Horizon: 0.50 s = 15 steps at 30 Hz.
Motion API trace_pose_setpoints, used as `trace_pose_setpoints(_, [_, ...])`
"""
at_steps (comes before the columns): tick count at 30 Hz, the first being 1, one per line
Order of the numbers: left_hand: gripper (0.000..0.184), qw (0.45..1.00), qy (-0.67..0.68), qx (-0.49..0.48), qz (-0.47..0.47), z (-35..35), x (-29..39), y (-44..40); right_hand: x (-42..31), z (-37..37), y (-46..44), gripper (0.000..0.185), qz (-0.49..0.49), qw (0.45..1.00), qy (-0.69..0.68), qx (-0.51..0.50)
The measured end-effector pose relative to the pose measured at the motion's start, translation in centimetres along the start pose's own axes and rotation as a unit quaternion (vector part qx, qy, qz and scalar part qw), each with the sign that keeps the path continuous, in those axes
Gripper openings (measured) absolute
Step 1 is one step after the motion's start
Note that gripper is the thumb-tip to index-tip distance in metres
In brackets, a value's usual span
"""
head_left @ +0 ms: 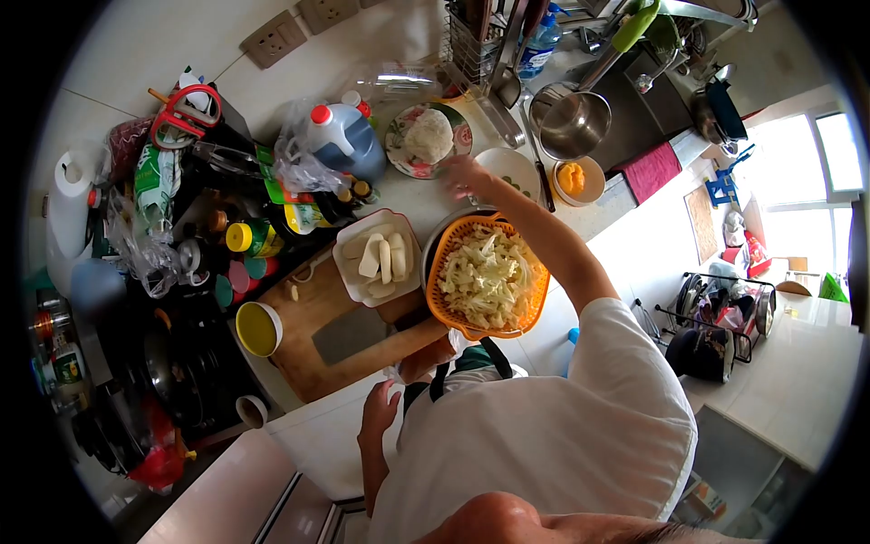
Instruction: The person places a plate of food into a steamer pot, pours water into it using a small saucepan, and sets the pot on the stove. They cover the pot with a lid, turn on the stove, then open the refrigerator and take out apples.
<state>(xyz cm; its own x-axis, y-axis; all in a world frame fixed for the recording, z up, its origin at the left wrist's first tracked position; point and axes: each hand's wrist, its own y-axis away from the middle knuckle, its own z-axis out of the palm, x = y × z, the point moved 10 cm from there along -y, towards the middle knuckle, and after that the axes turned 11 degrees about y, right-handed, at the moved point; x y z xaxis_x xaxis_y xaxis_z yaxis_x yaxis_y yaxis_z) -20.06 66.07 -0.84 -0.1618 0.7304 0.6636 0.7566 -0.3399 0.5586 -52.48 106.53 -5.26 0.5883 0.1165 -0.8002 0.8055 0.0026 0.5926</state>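
Observation:
My right hand reaches over the counter between a floral plate and a white dish. Its fingers are slightly blurred and apart, with nothing visible in them. On the floral plate sits a round whitish lump, perhaps dough. Below my right forearm, an orange plastic basket holds torn cabbage; it rests over a metal bowl partly hidden behind it. My left hand hangs low beside my body, loosely open and apart from the counter.
A white tray of pale cut pieces stands by a wooden board with a cleaver. A yellow bowl is at the board's left. Bottles, a blue jug and red scissors crowd the left; a saucepan is at right.

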Motion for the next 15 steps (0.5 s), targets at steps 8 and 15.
trace_pose_setpoints(8, [0.034, 1.000, -0.011, 0.017, 0.020, -0.1, 0.6, 0.0, 3.2, 5.5, -2.7, 0.027, 0.064, 0.865, -0.497, -0.012])
trace_pose_setpoints(15, [0.035, 1.000, 0.011, 0.010, -0.018, 0.8, -0.3, 1.0, 4.6, 6.3, -5.4, 0.025, 0.068, 0.836, -0.541, 0.064])
